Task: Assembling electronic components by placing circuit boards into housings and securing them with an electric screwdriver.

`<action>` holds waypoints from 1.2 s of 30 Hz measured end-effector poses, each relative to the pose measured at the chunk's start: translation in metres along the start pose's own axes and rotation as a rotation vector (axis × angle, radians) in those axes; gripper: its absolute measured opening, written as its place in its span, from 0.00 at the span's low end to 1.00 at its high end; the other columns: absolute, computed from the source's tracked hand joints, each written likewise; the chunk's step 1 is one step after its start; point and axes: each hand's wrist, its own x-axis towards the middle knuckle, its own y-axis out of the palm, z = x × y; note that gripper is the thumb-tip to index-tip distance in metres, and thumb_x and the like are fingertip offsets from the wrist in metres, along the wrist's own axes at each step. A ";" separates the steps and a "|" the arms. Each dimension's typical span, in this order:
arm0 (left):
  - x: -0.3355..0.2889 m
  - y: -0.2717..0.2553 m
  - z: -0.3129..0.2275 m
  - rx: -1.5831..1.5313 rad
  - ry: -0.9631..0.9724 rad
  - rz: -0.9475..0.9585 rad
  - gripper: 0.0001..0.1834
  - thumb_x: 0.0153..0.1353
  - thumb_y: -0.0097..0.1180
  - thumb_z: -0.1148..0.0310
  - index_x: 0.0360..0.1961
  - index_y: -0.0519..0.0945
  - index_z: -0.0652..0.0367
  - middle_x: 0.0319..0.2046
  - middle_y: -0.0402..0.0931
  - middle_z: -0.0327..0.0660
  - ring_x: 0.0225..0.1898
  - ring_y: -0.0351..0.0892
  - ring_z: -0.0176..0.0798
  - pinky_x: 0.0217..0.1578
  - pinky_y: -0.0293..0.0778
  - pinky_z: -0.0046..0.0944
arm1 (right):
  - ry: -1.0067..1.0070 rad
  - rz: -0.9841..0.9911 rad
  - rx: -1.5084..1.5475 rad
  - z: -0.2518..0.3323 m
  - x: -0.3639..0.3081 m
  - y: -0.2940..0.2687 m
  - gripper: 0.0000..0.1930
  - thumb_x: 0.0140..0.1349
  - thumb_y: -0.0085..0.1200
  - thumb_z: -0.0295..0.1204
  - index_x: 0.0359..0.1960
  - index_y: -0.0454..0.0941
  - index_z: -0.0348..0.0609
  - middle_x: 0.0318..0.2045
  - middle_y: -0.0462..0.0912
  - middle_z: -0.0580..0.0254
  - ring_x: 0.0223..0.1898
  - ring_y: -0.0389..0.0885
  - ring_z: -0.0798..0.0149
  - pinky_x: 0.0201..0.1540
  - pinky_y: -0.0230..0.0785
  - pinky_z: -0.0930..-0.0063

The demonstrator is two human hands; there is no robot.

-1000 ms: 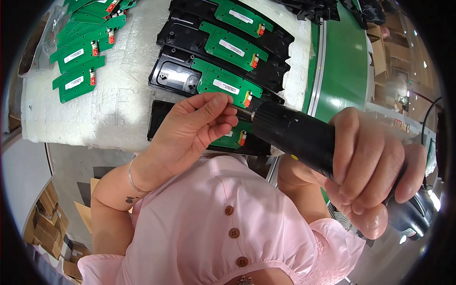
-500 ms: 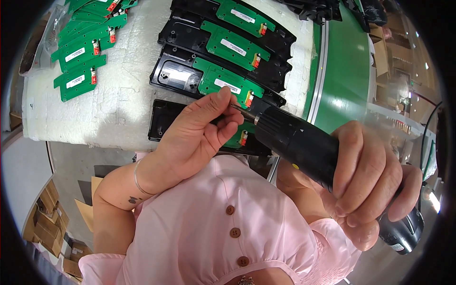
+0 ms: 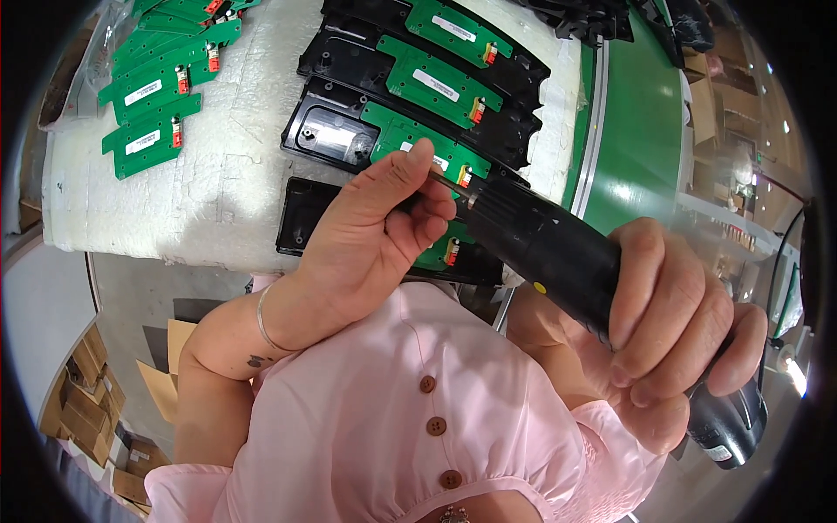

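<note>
A black power screwdriver (image 3: 549, 248) lies tilted in the grip of my right hand (image 3: 676, 314), its thin metal bit (image 3: 452, 186) aimed up and left. My left hand (image 3: 362, 231) is closed, thumb and fingers pinched about the bit's tip. Whether a screw sits there is hidden by the fingers. Beneath and beyond that hand is a green circuit board (image 3: 401, 135) with a white label, set in a black plastic housing (image 3: 327, 135). Nearer to me, another black housing (image 3: 301, 213) with a green board (image 3: 433, 257) is partly covered by my left hand.
Farther housings with boards (image 3: 436, 87) line up on a white foam surface (image 3: 235, 166). Loose green boards (image 3: 148, 144) overlap at the far left. A green work surface with a metal rail (image 3: 586, 148) runs along the right. Cardboard boxes (image 3: 87, 401) stand low at the left.
My left hand has shifted slightly right with the screwdriver's tip still at its fingers. The boards and housings sit slightly farther right in view.
</note>
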 end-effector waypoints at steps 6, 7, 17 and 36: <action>-0.003 0.022 0.001 0.033 -0.015 0.101 0.18 0.62 0.43 0.57 0.39 0.73 0.62 0.34 0.74 0.41 0.37 0.74 0.35 0.44 0.70 0.31 | 0.123 0.205 -0.121 -0.005 0.019 -0.019 0.19 0.37 0.48 0.18 0.35 0.66 0.48 0.14 0.68 0.78 0.15 0.65 0.78 0.24 0.55 0.83; -0.006 0.026 0.003 -0.042 -0.102 0.135 0.23 0.65 0.36 0.56 0.43 0.71 0.68 0.38 0.73 0.46 0.42 0.74 0.39 0.49 0.69 0.34 | 0.106 0.230 -0.196 -0.015 0.018 -0.025 0.22 0.36 0.46 0.17 0.39 0.66 0.46 0.15 0.65 0.76 0.15 0.62 0.76 0.23 0.52 0.80; -0.010 0.001 -0.004 0.339 -0.161 0.202 0.13 0.65 0.38 0.68 0.42 0.70 0.66 0.39 0.74 0.48 0.43 0.76 0.42 0.43 0.73 0.33 | 0.282 -0.158 -0.222 -0.065 0.014 -0.034 0.14 0.44 0.40 0.25 0.36 0.68 0.42 0.15 0.61 0.66 0.16 0.59 0.70 0.28 0.57 0.71; -0.005 -0.006 -0.012 0.077 -0.032 0.079 0.09 0.60 0.48 0.72 0.41 0.73 0.62 0.34 0.76 0.39 0.34 0.77 0.31 0.36 0.75 0.26 | 0.252 -0.096 -0.494 -0.047 0.027 -0.023 0.19 0.33 0.41 0.16 0.33 0.64 0.40 0.16 0.61 0.69 0.18 0.59 0.71 0.26 0.54 0.72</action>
